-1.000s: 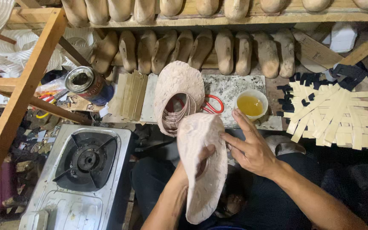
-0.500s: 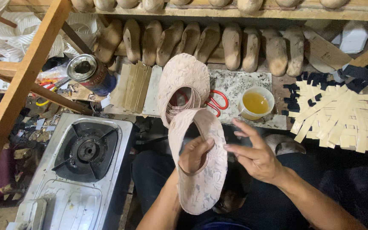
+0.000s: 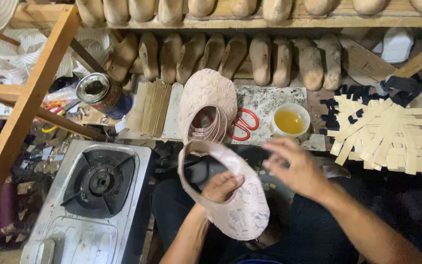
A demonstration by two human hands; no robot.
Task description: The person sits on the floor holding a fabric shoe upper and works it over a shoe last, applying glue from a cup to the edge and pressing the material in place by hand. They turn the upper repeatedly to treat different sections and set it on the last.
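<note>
My left hand [image 3: 223, 187] sits inside a pale pink lace shoe upper [image 3: 240, 205] and holds it up over my lap, its open rim facing me. Blurred with motion, my right hand [image 3: 294, 166] hovers just right of the upper with fingers spread, holding nothing, between the upper and a small white bowl of yellow glue [image 3: 289, 120]. A stack of matching pink lace uppers [image 3: 206, 105] stands on the speckled board [image 3: 269, 98] in front of me, with red-handled scissors [image 3: 245, 124] beside it.
A one-burner gas stove [image 3: 98, 181] stands at my left. An open tin can [image 3: 98, 93] and a sheaf of card strips [image 3: 152, 105] lie behind it. Wooden shoe lasts [image 3: 279, 56] line the shelves. Tan strips [image 3: 382, 134] fan out at right. A wooden frame [image 3: 20, 117] slants at left.
The upper has turned so its open rim faces me. My right hand has lifted off it and moved up and right toward the glue bowl.
</note>
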